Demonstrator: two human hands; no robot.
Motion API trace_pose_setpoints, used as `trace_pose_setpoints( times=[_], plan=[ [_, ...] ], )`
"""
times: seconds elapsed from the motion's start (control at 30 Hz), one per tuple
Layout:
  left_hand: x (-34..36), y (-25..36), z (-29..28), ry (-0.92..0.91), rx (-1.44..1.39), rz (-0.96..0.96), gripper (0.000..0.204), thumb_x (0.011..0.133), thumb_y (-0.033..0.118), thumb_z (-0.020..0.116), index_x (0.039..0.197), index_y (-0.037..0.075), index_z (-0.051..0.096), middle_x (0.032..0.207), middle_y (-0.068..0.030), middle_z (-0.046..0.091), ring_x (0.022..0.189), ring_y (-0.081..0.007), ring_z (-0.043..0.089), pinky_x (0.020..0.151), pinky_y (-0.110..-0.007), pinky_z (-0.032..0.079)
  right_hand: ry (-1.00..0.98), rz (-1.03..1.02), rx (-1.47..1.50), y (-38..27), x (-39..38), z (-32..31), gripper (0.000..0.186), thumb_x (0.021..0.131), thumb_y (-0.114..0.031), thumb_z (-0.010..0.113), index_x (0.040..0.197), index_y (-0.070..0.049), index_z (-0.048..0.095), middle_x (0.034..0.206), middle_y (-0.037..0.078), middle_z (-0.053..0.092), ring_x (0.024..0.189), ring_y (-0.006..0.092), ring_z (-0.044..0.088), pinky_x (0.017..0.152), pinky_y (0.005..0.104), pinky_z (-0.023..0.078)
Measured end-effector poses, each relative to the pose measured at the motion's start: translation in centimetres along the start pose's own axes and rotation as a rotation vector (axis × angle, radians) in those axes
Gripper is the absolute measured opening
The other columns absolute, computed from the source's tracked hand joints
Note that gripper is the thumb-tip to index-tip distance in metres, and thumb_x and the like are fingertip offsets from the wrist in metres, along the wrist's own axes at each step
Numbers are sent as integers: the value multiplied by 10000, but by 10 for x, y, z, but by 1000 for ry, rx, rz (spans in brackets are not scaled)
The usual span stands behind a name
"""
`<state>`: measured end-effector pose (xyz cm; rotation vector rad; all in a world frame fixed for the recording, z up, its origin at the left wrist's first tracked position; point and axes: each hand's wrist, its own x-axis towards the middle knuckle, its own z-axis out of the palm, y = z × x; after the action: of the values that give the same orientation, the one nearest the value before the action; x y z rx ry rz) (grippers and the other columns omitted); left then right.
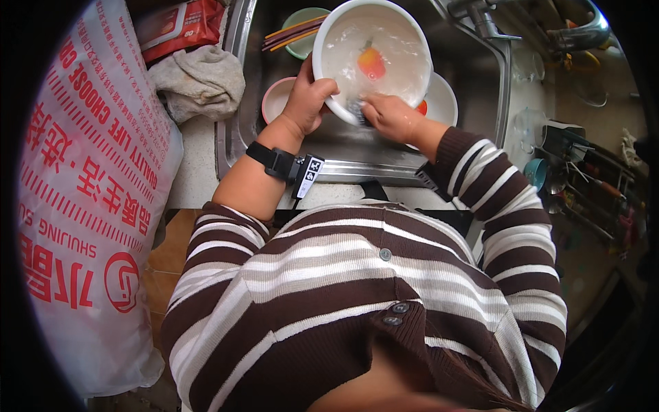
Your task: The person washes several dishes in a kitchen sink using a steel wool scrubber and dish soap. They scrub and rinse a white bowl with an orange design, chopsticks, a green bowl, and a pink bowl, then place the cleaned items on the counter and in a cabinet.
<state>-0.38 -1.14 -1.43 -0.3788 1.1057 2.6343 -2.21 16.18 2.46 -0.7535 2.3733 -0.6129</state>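
My left hand (307, 103) grips the left rim of a large white bowl (324, 38), tilted over the sink, with wet, sudsy-looking water and an orange-pink shape (371, 63) inside. At the bowl's lower edge my right hand (397, 120) is closed on a grey scrubber (355, 108), pressed to the inside. Behind lie a green bowl (300, 48) with chopsticks (281, 38) across it, a pink-rimmed bowl (274, 101) and another white bowl (443, 96), partly hidden.
The steel sink (500, 103) has a faucet (484, 20) at back right. A large plastic bag (96, 206), a red packet (178, 27) and a crumpled cloth (195, 82) sit at left. Assorted utensils (570, 178) hang or lie at right.
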Motion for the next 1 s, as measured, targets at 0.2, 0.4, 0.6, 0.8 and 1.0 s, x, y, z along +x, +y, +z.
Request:
trace_pose_setpoints(
  times=[0.2, 0.4, 0.6, 0.8, 1.0],
  plan=[
    [1, 0, -1, 63, -39, 11, 498, 711, 68, 531, 1191, 65, 398, 1015, -89, 504, 893, -194, 514, 766, -319, 452, 257, -65, 212, -45, 9, 29, 429, 814, -267, 517, 1151, -26, 403, 1021, 191, 525, 921, 369, 521, 788, 398, 427],
    [-1, -1, -2, 18, -19, 16, 572, 651, 7, 478, 1210, 78, 382, 1013, -95, 494, 856, -207, 524, 681, -283, 487, -23, -184, -496, 17, -26, -11, 450, 658, -77, 613, 1086, -105, 475, 1047, 112, 526, 1033, 306, 486, 863, 410, 391],
    [4, -9, 0, 115, -61, -9, 616, 607, -13, 458, 1211, 82, 389, 1004, -95, 496, 842, -204, 528, 692, -290, 479, 92, -77, -629, 25, -23, -4, 277, 652, -66, 572, 929, -49, 582, 1022, 156, 538, 1062, 310, 449, 958, 391, 313],
    [6, -14, -11, 108, -41, -83, 507, 631, 1, 473, 1129, 81, 432, 979, -92, 505, 849, -203, 515, 658, -285, 468, 267, 109, 104, -49, 18, 39, 533, 639, -156, 662, 1112, -34, 448, 1040, 182, 527, 923, 337, 538, 781, 378, 447],
    [5, -13, -11, 111, -70, -74, 522, 621, -13, 465, 1131, 92, 430, 948, -94, 496, 802, -221, 512, 637, -307, 471, -8, -100, -378, 20, -13, 4, 432, 718, -9, 507, 1139, -103, 482, 1155, 93, 506, 1046, 285, 502, 880, 364, 404]
  ],
)
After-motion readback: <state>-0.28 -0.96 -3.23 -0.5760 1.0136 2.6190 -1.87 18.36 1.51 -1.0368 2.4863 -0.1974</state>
